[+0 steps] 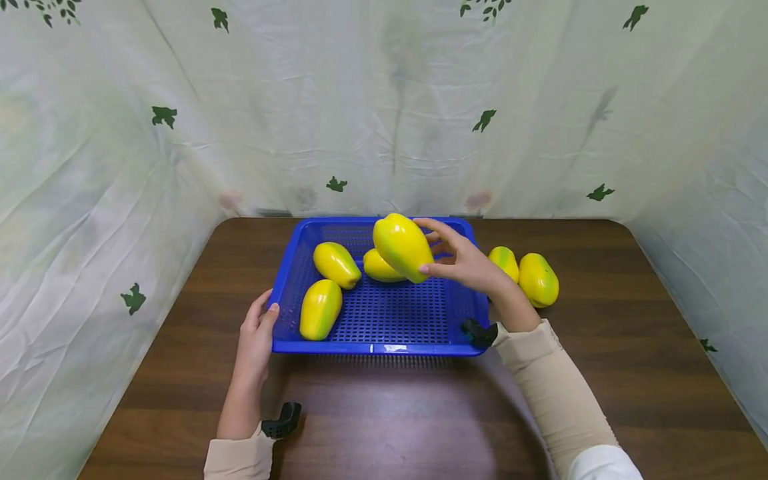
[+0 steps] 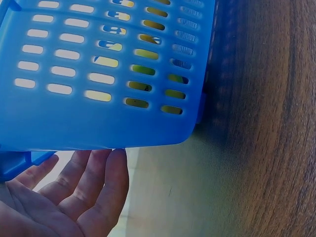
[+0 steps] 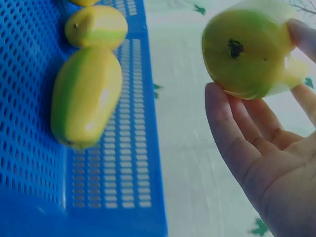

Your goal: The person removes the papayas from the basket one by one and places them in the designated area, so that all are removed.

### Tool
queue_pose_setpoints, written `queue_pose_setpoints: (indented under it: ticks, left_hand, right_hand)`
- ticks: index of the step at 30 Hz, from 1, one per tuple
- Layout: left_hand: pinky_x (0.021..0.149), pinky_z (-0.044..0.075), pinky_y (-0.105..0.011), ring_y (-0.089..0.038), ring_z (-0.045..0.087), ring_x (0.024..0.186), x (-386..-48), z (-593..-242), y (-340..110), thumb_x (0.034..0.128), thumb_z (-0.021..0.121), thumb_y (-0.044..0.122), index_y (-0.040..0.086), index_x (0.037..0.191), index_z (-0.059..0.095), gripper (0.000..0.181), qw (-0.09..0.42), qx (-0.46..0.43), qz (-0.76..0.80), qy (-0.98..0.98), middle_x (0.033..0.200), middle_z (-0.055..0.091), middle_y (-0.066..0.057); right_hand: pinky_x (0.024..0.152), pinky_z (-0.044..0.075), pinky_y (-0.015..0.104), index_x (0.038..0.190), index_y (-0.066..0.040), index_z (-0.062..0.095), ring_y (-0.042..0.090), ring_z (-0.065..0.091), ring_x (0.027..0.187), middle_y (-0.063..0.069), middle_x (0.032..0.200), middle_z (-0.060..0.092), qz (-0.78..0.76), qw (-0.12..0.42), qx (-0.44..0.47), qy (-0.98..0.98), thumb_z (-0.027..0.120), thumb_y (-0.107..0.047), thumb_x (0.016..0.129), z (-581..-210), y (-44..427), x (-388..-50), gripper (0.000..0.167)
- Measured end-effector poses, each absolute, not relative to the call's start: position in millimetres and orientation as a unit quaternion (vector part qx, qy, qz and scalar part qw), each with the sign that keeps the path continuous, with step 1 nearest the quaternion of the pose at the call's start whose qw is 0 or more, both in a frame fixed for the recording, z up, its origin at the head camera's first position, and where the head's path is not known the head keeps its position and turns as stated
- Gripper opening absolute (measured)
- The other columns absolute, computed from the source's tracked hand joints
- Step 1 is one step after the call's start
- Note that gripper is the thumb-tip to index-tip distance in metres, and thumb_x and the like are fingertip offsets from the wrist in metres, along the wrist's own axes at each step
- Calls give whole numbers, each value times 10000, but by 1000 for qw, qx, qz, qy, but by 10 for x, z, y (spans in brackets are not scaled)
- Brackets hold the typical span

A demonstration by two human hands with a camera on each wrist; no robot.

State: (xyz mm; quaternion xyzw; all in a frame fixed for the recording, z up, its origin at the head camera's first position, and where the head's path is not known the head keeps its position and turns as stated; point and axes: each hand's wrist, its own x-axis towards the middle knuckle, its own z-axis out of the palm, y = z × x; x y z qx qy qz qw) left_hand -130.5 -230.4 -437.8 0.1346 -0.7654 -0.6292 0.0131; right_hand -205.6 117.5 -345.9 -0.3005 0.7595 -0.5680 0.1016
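Observation:
A yellow-green papaya [image 1: 403, 248] is held by my right hand [image 1: 465, 263] above the blue plastic basket [image 1: 384, 348]. Thumb and fingertips pinch it near its stem end, whose dark scar shows in the right wrist view on the held papaya [image 3: 247, 54]. My left hand [image 1: 258, 333] grips the basket's left rim, thumb at the edge. Its fingers [image 2: 116, 182] bend against the outer wall in the left wrist view. Inside the basket lie three more papayas: one at back left [image 1: 336, 265], another at front left [image 1: 321, 310], and a third partly hidden behind the held one [image 1: 381, 267].
Two papayas rest on the wooden table [image 1: 390, 427] right of the basket; the nearer papaya [image 1: 538, 280] is in full view, the other papaya [image 1: 504, 261] partly covered by my right hand and wrist. A pale curtain [image 1: 360, 100] with green leaf-like prints surrounds the table's back and sides.

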Motion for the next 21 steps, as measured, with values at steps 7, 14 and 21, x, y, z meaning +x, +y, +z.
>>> queue_pose_setpoints:
  ticks: [7,14,21]
  left_hand:
    - [934,328,-483,-301,388,1126,-1307,-4387,-2307,954,354,401,170,1409,271,517,14,131,-629,-766,1351,337,-122]
    - [934,326,-482,-292,391,1118,-1310,-4388,-2307,955,356,398,166,1406,278,513,17,131,-630,-766,1348,341,-114]
    - [936,325,-483,-299,387,1127,-1308,-4387,-2303,954,349,405,171,1411,267,520,10,131,-629,-766,1348,339,-125]
  right_hand:
    - [762,474,307,1403,-180,298,277,486,981,144,1166,459,-590,17,-265,763,637,-26,820,-3671,1495,-2072,693]
    - [751,474,248,1398,-190,313,233,500,934,144,1124,473,-602,-58,-227,763,642,-24,816,-3712,1741,-1991,689]
    - [727,466,201,1397,-170,312,192,495,919,77,1106,469,-617,-102,-178,760,607,44,818,-3783,1995,-1879,684]
